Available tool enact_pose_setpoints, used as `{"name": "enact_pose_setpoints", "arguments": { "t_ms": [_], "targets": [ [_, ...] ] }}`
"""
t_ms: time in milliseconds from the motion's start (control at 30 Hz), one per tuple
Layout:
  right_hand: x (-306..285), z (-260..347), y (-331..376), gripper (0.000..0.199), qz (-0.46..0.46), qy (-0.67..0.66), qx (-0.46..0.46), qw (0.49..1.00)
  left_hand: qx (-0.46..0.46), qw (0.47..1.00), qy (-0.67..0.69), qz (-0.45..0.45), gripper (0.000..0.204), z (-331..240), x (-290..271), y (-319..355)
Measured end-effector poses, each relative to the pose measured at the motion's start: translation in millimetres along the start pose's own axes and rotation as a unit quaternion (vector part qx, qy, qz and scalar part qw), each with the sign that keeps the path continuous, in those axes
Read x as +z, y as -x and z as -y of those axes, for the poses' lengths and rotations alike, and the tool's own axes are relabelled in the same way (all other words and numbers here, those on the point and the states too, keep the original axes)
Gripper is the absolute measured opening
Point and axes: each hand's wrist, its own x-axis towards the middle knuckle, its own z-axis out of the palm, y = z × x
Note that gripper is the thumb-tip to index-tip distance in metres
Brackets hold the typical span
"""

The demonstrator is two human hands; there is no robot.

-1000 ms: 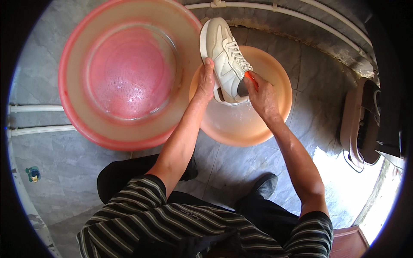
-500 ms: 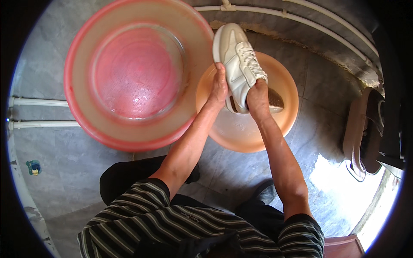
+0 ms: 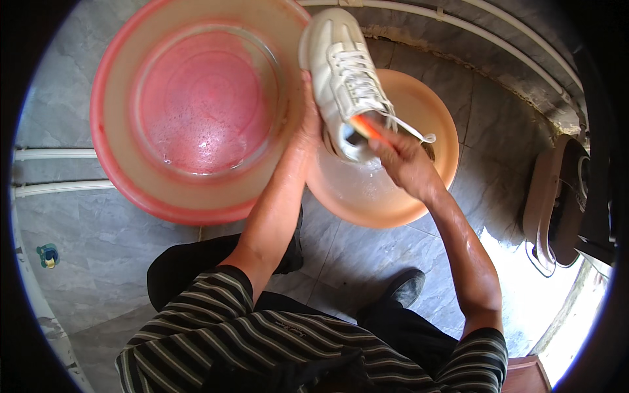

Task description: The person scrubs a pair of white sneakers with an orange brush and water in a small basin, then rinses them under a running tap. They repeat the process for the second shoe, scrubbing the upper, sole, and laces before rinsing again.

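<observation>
A white lace-up sneaker (image 3: 334,75) is held toe-up over the left side of the orange basin (image 3: 354,206). My left hand (image 3: 309,121) grips it along its left side, with the fingers mostly hidden by the shoe. In my right hand (image 3: 413,167) is a brush (image 3: 368,128) with an orange handle, blurred by motion, at the shoe's opening below the laces. One white lace end hangs out to the right. Part of a brown object shows in the basin beyond my right hand; most of it is hidden.
A large pink basin (image 3: 108,137) with some water stands at the left, beside the orange one. White pipes (image 3: 419,10) run along the far wall and at the left (image 3: 59,154). A brown appliance-like object (image 3: 544,196) is at the right. My shoe (image 3: 407,287) rests on grey tiles.
The sneaker has moved up and left and turned to show its laces and opening. My right hand has come away from the shoe's opening and now holds the orange brush there.
</observation>
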Motion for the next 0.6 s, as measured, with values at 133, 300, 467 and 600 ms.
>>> {"name": "enact_pose_setpoints", "arguments": {
  "t_ms": [133,300,467,600],
  "targets": [
    [12.4,-14.2,4.6,0.037,-0.077,0.173,-0.183,0.965,-0.001,0.999,-0.01,0.033,0.098,-3.8,-15.5,-9.8],
    [21.2,2.8,-42.2,0.021,-0.241,0.263,-0.13,0.925,0.039,0.998,-0.057,0.0,0.096,20.4,9.8,15.3],
    [-5.9,-14.9,-28.1,0.032,-0.135,0.108,-0.078,0.982,0.03,0.998,-0.044,0.03,0.096,22.2,5.7,8.6],
    [-35.4,-27.7,-8.5,0.043,0.017,0.107,-0.041,0.993,0.082,0.989,-0.112,0.042,0.096,27.7,-14.0,-15.5]
  ]
}}
